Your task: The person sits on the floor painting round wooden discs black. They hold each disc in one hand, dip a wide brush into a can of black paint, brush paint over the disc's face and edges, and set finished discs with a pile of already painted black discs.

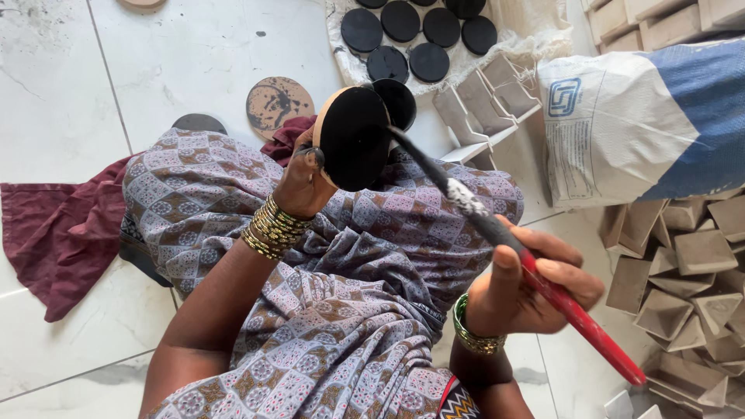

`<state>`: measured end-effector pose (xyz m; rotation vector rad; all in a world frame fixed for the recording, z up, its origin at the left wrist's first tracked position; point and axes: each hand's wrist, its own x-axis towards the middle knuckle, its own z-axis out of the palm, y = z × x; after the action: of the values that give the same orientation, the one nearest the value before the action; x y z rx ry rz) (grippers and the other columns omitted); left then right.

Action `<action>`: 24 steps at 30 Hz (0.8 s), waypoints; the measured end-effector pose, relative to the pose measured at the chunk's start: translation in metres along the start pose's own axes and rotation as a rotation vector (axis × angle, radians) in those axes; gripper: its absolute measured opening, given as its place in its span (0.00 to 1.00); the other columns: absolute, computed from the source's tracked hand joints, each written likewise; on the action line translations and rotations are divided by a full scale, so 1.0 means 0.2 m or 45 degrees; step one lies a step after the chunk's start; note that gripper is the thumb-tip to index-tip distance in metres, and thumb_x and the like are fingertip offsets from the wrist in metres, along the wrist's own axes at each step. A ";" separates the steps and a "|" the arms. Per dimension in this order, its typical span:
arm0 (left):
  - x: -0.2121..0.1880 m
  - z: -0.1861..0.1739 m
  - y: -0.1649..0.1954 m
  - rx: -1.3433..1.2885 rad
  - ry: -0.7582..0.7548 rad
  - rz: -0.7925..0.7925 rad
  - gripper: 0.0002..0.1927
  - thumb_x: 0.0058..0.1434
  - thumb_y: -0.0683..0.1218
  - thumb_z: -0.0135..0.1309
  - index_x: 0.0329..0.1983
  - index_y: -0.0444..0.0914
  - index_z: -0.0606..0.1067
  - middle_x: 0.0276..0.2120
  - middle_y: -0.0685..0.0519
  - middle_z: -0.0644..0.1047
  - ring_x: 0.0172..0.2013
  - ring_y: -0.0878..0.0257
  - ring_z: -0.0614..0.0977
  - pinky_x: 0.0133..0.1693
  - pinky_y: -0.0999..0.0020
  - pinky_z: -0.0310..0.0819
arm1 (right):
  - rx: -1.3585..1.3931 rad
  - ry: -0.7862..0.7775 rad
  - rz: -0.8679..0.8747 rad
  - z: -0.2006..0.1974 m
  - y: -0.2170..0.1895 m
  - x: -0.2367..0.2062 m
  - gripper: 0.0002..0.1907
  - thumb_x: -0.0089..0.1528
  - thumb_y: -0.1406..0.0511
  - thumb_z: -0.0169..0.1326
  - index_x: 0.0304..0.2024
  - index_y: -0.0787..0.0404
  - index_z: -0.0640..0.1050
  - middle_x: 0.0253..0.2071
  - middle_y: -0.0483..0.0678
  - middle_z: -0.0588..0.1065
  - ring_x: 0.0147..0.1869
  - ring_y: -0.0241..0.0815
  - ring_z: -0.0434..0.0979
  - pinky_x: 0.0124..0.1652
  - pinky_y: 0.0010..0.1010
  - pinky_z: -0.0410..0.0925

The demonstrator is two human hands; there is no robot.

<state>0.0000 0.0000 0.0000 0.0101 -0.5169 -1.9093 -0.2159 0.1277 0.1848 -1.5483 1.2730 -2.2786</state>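
My left hand (pixel 304 180) holds a round wooden disc (pixel 353 138) upright over my lap, its face coated black and its pale edge showing on the left. My right hand (pixel 535 287) grips a red-handled paintbrush (pixel 543 283); the black-stained bristle end touches the disc's right edge. A second black disc (pixel 397 102) lies just behind the held one. Several black-painted discs (pixel 419 35) lie on a white cloth (pixel 535 27) at the top.
A brown-stained disc (pixel 278 103) lies on the white tiled floor (pixel 155 54) beyond my knees. A white and blue sack (pixel 644 124) lies at right, with many grey clay moulds (pixel 691 271) below it and angular white holders (pixel 485 97) beside it. Maroon cloth (pixel 54 233) spreads left.
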 end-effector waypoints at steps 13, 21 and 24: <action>-0.01 0.01 -0.03 -0.046 -0.017 0.032 0.41 0.63 0.52 0.67 0.75 0.39 0.61 0.70 0.47 0.68 0.71 0.53 0.69 0.73 0.48 0.63 | -0.043 0.032 -0.030 0.08 -0.02 0.02 0.24 0.65 0.61 0.69 0.47 0.58 0.64 0.36 0.55 0.74 0.35 0.41 0.78 0.40 0.29 0.81; 0.01 0.07 0.00 -0.032 0.017 0.039 0.42 0.61 0.50 0.68 0.74 0.36 0.61 0.68 0.47 0.70 0.69 0.54 0.72 0.71 0.50 0.67 | -0.097 -0.080 0.037 0.07 -0.06 0.01 0.24 0.67 0.62 0.69 0.48 0.58 0.63 0.38 0.56 0.75 0.37 0.42 0.79 0.43 0.28 0.81; 0.02 0.08 0.01 -0.024 -0.025 0.040 0.44 0.61 0.51 0.69 0.75 0.34 0.62 0.68 0.45 0.71 0.68 0.53 0.73 0.71 0.50 0.68 | -0.053 0.013 -0.007 0.06 -0.04 0.01 0.24 0.66 0.63 0.69 0.47 0.58 0.64 0.36 0.55 0.74 0.36 0.41 0.78 0.40 0.27 0.80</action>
<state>-0.0035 0.0020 0.0161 -0.0286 -0.5092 -1.8854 -0.2052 0.1252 0.1934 -1.5574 1.3284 -2.2802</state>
